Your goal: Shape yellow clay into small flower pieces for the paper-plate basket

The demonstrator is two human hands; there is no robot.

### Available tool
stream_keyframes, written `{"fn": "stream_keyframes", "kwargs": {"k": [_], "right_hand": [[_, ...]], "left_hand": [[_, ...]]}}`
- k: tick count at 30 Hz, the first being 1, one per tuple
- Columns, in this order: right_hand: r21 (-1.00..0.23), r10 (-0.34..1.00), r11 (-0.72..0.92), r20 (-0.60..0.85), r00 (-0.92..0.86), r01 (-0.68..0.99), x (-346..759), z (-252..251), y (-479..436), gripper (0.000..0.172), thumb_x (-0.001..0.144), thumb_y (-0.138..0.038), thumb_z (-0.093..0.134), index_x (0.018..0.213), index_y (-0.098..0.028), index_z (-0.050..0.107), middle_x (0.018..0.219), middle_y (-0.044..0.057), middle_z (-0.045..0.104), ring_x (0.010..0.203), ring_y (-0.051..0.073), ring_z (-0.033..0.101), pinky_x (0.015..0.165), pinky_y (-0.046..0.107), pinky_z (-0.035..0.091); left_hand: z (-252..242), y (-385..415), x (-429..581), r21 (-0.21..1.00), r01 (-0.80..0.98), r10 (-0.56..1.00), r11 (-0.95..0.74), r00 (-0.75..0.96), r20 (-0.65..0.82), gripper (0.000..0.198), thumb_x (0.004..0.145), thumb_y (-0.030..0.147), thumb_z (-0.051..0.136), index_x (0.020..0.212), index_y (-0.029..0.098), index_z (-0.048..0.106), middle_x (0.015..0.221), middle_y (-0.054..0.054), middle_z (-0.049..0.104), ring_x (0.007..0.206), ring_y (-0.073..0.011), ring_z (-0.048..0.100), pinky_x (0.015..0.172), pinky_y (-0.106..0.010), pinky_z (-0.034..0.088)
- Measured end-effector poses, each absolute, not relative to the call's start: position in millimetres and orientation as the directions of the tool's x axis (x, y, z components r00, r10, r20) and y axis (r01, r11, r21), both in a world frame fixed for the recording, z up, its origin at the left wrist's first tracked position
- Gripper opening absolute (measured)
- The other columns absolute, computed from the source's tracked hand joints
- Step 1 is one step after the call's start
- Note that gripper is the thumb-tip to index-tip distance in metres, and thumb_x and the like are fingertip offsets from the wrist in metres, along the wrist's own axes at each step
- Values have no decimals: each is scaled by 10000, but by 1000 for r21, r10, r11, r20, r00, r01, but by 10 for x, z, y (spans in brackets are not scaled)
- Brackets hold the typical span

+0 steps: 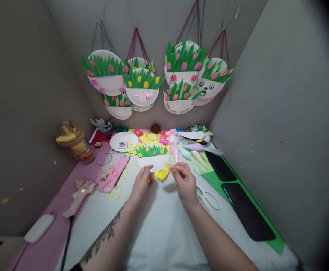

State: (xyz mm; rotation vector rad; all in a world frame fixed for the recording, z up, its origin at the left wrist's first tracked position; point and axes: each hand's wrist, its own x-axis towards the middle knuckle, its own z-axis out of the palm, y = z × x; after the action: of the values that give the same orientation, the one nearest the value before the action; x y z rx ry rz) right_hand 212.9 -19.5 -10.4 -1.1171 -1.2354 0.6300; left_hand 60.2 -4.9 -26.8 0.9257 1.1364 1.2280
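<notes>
Both our hands pinch a yellow bag (pixel 162 174) between them, left hand (pixel 141 185) at its left edge, right hand (pixel 184 182) at its top corner; just beyond lies a paper plate basket (pixel 152 158); scissors (pixel 209 198) rest right of our right hand on the table (pixel 158 226).

hands (pixel 164 184) pinching yellow bag (pixel 162 174), table (pixel 164 226)

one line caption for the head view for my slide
Both hands, left hand and right hand, pinch a small yellow bag above a half-plate flower basket on the craft table.
</notes>
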Motion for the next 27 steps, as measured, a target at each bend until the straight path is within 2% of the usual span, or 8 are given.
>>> {"fn": "stream_keyframes", "kwargs": {"k": [2, 3, 5, 7, 11, 16, 19, 27], "right_hand": [[-908, 877, 382, 415, 242, 174, 2142, -107, -187, 148, 839, -330, 605, 820, -217, 697, 922, 44, 535, 775, 148, 537, 604, 256, 429], [-907, 880, 384, 417, 229, 174, 2145, -105, -189, 145, 840, -332, 605, 823, -224, 700, 922, 41, 528, 764, 145, 532, 603, 257, 429], [-903, 881, 394, 424, 209, 169, 2140, -96, -205, 138, 841, -330, 606, 825, -233, 702, 916, 37, 520, 756, 143, 527, 600, 258, 432], [-903, 885, 401, 425, 192, 155, 2126, -87, -226, 131, 838, -326, 608, 825, -237, 703, 907, 35, 518, 763, 147, 530, 600, 260, 435], [-907, 897, 399, 416, 151, 132, 2117, -81, -241, 134, 839, -325, 602, 808, -238, 699, 892, 30, 531, 768, 151, 541, 611, 263, 441], [-903, 894, 375, 412, 177, 210, 2206, -67, -175, 204, 838, -342, 590, 704, -212, 673, 857, 33, 557, 792, 156, 547, 639, 264, 428], [-911, 925, 310, 355, 134, 274, 2252, -39, -141, 133, 799, -324, 634, 799, -214, 709, 890, 38, 565, 719, 138, 534, 592, 257, 420], [-889, 953, 293, 299, -38, 353, 2258, -38, -123, 160, 766, -273, 657, 908, -215, 702, 984, 44, 584, 583, 91, 465, 561, 252, 425]], "left_hand": [[-258, -33, 579, 952, -253, 983, 170, -26, -183, 456, 821, 525, 501, 1059, 144, 580, 576, 47, 437, 501, -85, 399, 469, -202, 299], [-237, -32, 567, 951, -257, 982, 175, -25, -188, 453, 808, 507, 528, 1090, 154, 566, 607, 39, 487, 484, -77, 392, 449, -197, 281], [-175, -41, 547, 966, -215, 989, 145, 2, -148, 486, 804, 490, 540, 1193, 199, 526, 830, -16, 620, 505, -67, 425, 446, -195, 296], [-112, -55, 533, 992, -106, 992, 72, 113, -60, 493, 804, 505, 540, 1192, 203, 559, 1012, -58, 646, 599, -86, 500, 518, -209, 373], [-43, -72, 525, 995, 69, 937, -77, 347, 49, 421, 777, 498, 589, 980, 136, 656, 916, -69, 674, 831, -181, 583, 751, -266, 440], [-17, -77, 500, 978, 175, 952, -114, 301, 57, 336, 783, 449, 595, 936, 151, 632, 888, -46, 665, 835, -182, 591, 770, -269, 439], [-10, -78, 471, 964, 220, 952, -148, 296, 79, 313, 784, 423, 601, 965, 169, 629, 936, -39, 666, 866, -182, 596, 768, -261, 440], [-2, -66, 427, 842, 435, 931, -321, 306, 197, 266, 762, 389, 634, 965, 222, 674, 947, -58, 669, 893, -210, 595, 786, -289, 425]]}}
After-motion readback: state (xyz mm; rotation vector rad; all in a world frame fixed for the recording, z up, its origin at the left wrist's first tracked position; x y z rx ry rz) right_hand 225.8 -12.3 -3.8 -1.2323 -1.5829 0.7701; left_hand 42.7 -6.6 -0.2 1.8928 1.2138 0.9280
